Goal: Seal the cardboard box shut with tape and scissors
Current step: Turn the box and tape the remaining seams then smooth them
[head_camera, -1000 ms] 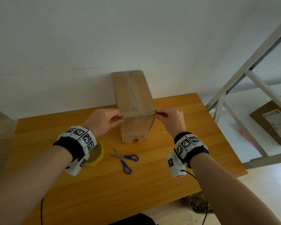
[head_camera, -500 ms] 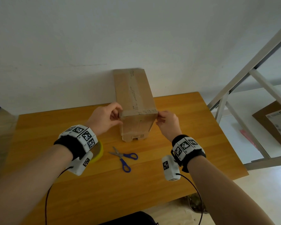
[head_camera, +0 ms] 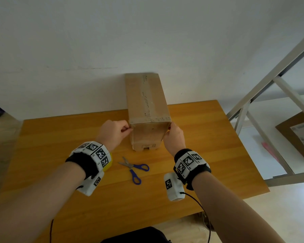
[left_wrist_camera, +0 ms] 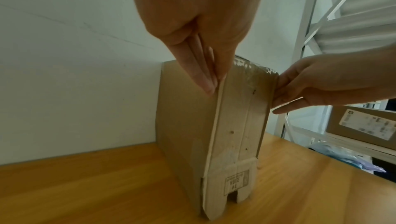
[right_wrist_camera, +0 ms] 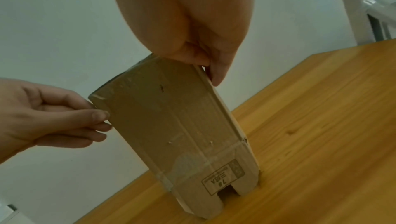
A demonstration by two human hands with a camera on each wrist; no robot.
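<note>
A tall, narrow cardboard box [head_camera: 146,100] stands upright at the back of the table, with clear tape [left_wrist_camera: 252,68] wrapped over its top front edge. My left hand [head_camera: 115,133] presses straight fingers [left_wrist_camera: 205,78] against the box's left side, just below the top. My right hand [head_camera: 172,135] presses its fingers [left_wrist_camera: 280,92] against the right side at the same height. Neither hand holds anything. Blue-handled scissors [head_camera: 133,168] lie open on the table in front of the box. A yellow tape roll [head_camera: 109,163] is mostly hidden behind my left wrist.
The wooden table [head_camera: 209,137] stands against a white wall. A grey metal shelf frame [head_camera: 270,81] stands to the right, with another cardboard box [head_camera: 298,135] on it. Something dark [head_camera: 135,235] sits at the table's near edge.
Both hands have slid from the box's top front edge down onto its left and right sides. The scissors and the tape roll have not moved.
</note>
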